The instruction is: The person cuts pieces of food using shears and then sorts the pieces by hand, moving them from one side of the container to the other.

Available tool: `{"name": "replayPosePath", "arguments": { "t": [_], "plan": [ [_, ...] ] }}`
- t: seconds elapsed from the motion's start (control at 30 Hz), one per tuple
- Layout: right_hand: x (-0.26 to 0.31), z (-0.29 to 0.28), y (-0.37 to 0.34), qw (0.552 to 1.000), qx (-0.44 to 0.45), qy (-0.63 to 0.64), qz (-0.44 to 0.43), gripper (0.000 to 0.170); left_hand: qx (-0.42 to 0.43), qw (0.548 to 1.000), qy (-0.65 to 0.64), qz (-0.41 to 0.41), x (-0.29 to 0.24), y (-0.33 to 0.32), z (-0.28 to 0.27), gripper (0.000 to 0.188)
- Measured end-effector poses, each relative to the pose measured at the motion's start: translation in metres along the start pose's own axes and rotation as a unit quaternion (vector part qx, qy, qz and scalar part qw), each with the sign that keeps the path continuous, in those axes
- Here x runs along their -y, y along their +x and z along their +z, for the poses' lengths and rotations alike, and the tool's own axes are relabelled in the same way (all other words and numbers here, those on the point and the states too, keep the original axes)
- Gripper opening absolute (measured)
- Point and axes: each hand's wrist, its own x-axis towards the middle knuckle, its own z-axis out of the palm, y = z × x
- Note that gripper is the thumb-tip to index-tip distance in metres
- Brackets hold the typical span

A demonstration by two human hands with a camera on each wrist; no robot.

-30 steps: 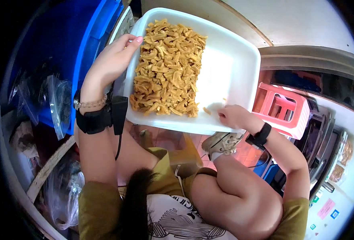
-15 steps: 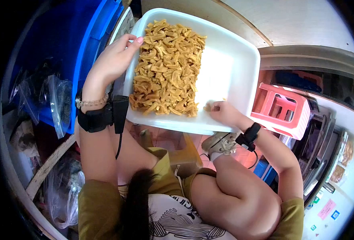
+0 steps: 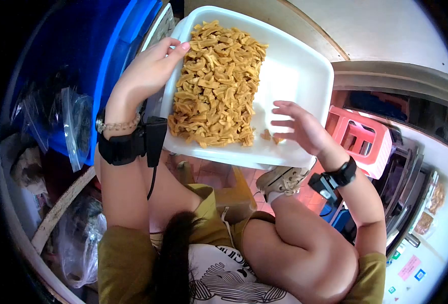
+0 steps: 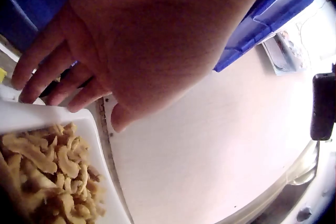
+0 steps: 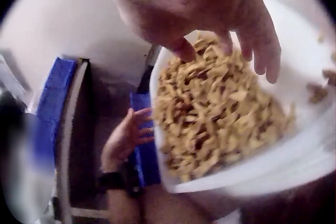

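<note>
A white plastic tub (image 3: 305, 66) holds a thick heap of tan, curved strips of food (image 3: 219, 86) along its left side. My left hand (image 3: 150, 71) rests at the tub's left rim, its fingers extended and the thumb toward the heap. In the left wrist view the fingers of that hand (image 4: 142, 40) reach the rim. Over the right part of the tub is my right hand (image 3: 302, 129), fingers spread and nothing held. Just beneath its fingers, a few loose brown pieces (image 3: 266, 135) lie on the white bottom, apart from the heap.
A large blue bin (image 3: 102, 66) with clear plastic bags (image 3: 76, 126) stands on the left. On the right is a pink plastic stool (image 3: 381, 147). Below the tub are a shoe (image 3: 284, 180) and a yellowish stool (image 3: 234, 192). A pale board (image 3: 386, 25) lies beyond the tub.
My right hand moved left with curled fingers to a loose piece, then rose and spread its fingers. More brown pieces now show below it. The left hand stays at the rim.
</note>
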Motion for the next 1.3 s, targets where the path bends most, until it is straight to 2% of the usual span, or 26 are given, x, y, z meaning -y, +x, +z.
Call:
{"name": "replayPosePath", "arguments": {
  "t": [0.03,0.07,0.1,0.13,0.17,0.2,0.23,0.33,0.37,0.4,0.47,0.5,0.57,0.6,0.67,0.7,0.77,0.8,0.87,1.0,1.07,1.1,1.17,1.2,1.27,1.3],
  "plan": [
    [-0.007,-0.013,0.013,1.000,0.001,-0.003,0.000,0.049,-0.002,1.000,-0.002,-0.001,-0.001,-0.001,0.000,0.048],
    [-0.016,-0.026,0.028,0.986,-0.022,-0.167,-0.003,0.049,-0.003,1.000,0.005,0.009,-0.002,-0.001,0.000,0.048],
    [-0.025,-0.034,0.039,0.944,-0.044,-0.327,-0.005,0.050,-0.004,1.000,0.012,0.019,-0.002,-0.002,0.000,0.047],
    [-0.032,-0.033,0.045,0.944,-0.043,-0.327,-0.005,0.050,-0.004,1.000,0.012,0.018,-0.002,-0.002,0.000,0.047],
    [-0.038,-0.030,0.051,0.916,-0.011,-0.401,0.027,0.048,-0.003,1.000,0.010,0.018,-0.001,-0.001,0.001,0.047],
    [-0.047,-0.032,0.057,0.880,0.020,-0.471,0.059,0.046,-0.002,1.000,0.009,0.019,-0.001,0.000,0.001,0.047],
    [-0.061,-0.041,0.064,0.782,0.156,-0.599,-0.079,0.042,0.001,1.000,0.008,0.020,0.001,0.002,0.002,0.047],
    [-0.073,-0.043,0.066,0.759,0.164,-0.615,-0.136,0.043,0.001,1.000,0.001,0.019,0.004,0.004,0.003,0.048],
    [-0.072,-0.040,0.058,0.727,0.167,-0.653,-0.135,0.036,-0.003,1.000,0.007,0.014,0.001,0.002,0.002,0.049],
    [-0.070,-0.038,0.056,0.727,0.165,-0.653,-0.134,0.036,-0.009,1.000,0.013,0.009,0.000,0.001,0.002,0.049],
    [-0.069,-0.037,0.054,0.581,0.153,-0.796,-0.072,0.029,-0.006,1.000,0.006,0.020,0.003,0.002,0.003,0.050],
    [-0.071,-0.040,0.054,0.582,0.153,-0.796,-0.071,0.029,-0.004,1.000,0.010,0.017,0.003,0.003,0.003,0.050],
    [-0.078,-0.050,0.054,0.543,0.126,-0.823,-0.109,0.025,-0.002,1.000,0.013,0.015,0.003,0.003,0.003,0.050],
    [-0.081,-0.054,0.054,0.543,0.126,-0.823,-0.108,0.025,0.000,1.000,0.014,0.013,0.002,0.003,0.003,0.050],
    [-0.087,-0.060,0.054,0.547,0.116,-0.797,-0.231,0.023,0.001,1.000,0.015,0.012,0.004,0.003,0.003,0.050],
    [-0.092,-0.065,0.057,0.546,0.116,-0.797,-0.230,0.023,0.005,1.000,0.013,0.013,0.007,0.005,0.002,0.051],
    [-0.099,-0.075,0.065,0.608,0.129,-0.747,-0.236,0.022,0.010,1.000,0.012,0.015,0.009,0.005,0.002,0.051],
    [-0.096,-0.075,0.067,0.609,0.127,-0.746,-0.236,0.022,0.004,1.000,0.011,0.006,0.007,0.004,0.002,0.051],
    [-0.092,-0.076,0.069,0.660,0.173,-0.708,-0.181,0.021,0.001,1.000,0.010,0.001,0.004,0.003,0.003,0.051],
    [-0.094,-0.073,0.063,0.655,0.151,-0.709,-0.214,0.021,-0.001,1.000,0.022,-0.007,0.002,0.002,0.003,0.051],
    [-0.078,-0.062,0.051,0.722,0.147,-0.668,-0.100,0.021,-0.001,0.999,0.044,-0.004,0.002,0.003,0.002,0.051],
    [-0.073,-0.061,0.053,0.722,0.148,-0.669,-0.103,0.021,-0.004,0.999,0.040,0.004,0.004,0.003,0.003,0.050],
    [-0.064,-0.063,0.057,0.832,0.225,-0.499,0.092,0.023,-0.006,0.999,0.036,0.011,0.004,0.003,0.003,0.050],
    [-0.058,-0.061,0.052,0.832,0.226,-0.499,0.092,0.023,-0.004,0.999,0.033,0.006,0.003,0.002,0.003,0.050],
    [-0.047,-0.058,0.041,0.925,0.232,-0.266,0.139,0.020,-0.002,1.000,0.029,0.000,0.002,0.002,0.003,0.050],
    [-0.047,-0.060,0.043,0.925,0.233,-0.266,0.140,0.020,0.000,1.000,0.028,0.005,0.002,0.002,0.002,0.051]
  ]
}}
